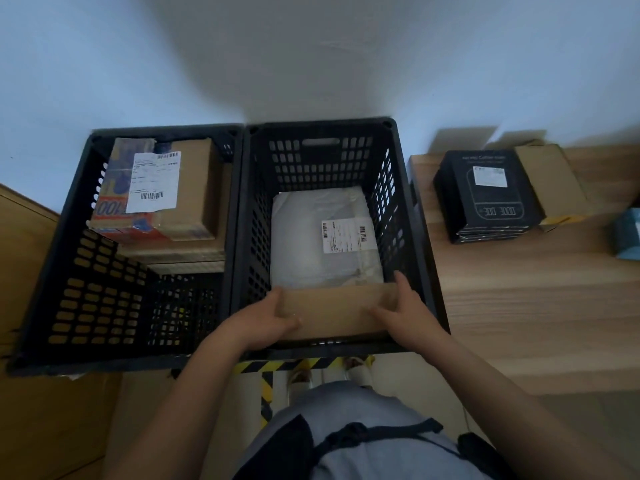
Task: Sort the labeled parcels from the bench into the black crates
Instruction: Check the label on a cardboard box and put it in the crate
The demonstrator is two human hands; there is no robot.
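Observation:
Two black crates stand side by side against the wall. Inside the right crate (412, 216) lies a grey plastic mailer (311, 251) with a white label. Both my hands hold a plain brown cardboard box (334, 311) at the near end of that crate, in front of the mailer. My left hand (266, 320) grips its left end and my right hand (405, 306) grips its right end. The left crate (69, 271) holds a stack of cardboard parcels (162, 188), the top one labelled. On the wooden bench (519, 306) sit a black labelled box (485, 195) and a brown box (550, 178).
A teal box (628, 233) pokes in at the bench's right edge. Yellow-black hazard tape (266, 379) marks the floor below the crates, by my feet. A brown cardboard surface (20, 265) lies to the left of the crates.

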